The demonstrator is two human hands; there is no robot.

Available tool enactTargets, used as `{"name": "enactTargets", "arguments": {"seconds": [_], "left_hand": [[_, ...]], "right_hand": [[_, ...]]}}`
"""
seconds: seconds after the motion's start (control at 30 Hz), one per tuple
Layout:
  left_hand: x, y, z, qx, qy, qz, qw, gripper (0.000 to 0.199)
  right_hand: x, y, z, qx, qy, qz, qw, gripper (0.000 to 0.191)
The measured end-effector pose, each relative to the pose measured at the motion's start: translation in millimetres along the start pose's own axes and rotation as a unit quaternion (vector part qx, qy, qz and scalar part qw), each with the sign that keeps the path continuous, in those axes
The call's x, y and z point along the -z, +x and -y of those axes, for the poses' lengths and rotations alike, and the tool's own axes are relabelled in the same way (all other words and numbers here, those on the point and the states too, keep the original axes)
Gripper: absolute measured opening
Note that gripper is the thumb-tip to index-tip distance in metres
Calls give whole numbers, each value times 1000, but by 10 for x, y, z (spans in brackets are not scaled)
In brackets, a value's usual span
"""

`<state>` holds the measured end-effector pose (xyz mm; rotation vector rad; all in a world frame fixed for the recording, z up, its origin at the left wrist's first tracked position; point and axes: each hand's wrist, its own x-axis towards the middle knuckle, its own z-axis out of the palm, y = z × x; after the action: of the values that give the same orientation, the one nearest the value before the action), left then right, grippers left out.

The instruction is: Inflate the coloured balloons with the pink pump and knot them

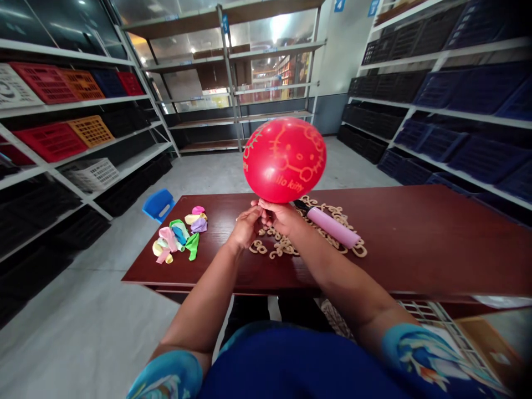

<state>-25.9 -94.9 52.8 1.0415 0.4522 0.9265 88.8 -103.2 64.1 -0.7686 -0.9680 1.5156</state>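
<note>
A blown-up red balloon [285, 160] with a yellow cat print and lettering stands above the table, its lower end down at my fingers. My left hand [246, 224] is closed in a pinch just below it, touching the other hand. Close beside, my right hand [280, 216] has its fingers bent around the balloon's neck, which the hands mostly hide. Behind my right wrist lies a pink hand pump [332, 226] with a black end. Curly beige pieces [282, 245] are spread under and around the pump and hands.
Several flat, uninflated balloons [177, 237] in mixed colours lie at the left of the dark red-brown table [424, 238]. A blue stool [158, 205] stands past its left edge. Shelves with crates [54, 141] line both sides, and a metal rack [228, 66] stands at the back.
</note>
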Motion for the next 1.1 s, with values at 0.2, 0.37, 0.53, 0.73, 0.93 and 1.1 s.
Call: {"name": "enactTargets", "arguments": {"seconds": [0.2, 0.37, 0.53, 0.73, 0.93, 1.1], "left_hand": [[217, 201, -23, -31, -92, -123, 988, 20], [422, 277, 51, -46, -80, -196, 976, 20], [544, 291, 112, -69, -25, -274, 959, 22], [562, 266, 86, -57, -22, -266, 962, 24], [466, 257, 76, -34, -41, -252, 966, 27], [281, 243, 96, -23, -46, -197, 979, 26]], "right_hand": [[99, 152, 42, 33, -228, 31, 973, 30], [209, 246, -151, 101, -606, -94, 784, 37], [232, 246, -408, 61, -729, -82, 677, 38], [354, 268, -425, 54, -692, -68, 716, 19], [394, 175, -69, 30, -394, -82, 915, 20], [232, 32, 241, 33, -274, -57, 959, 19]]}}
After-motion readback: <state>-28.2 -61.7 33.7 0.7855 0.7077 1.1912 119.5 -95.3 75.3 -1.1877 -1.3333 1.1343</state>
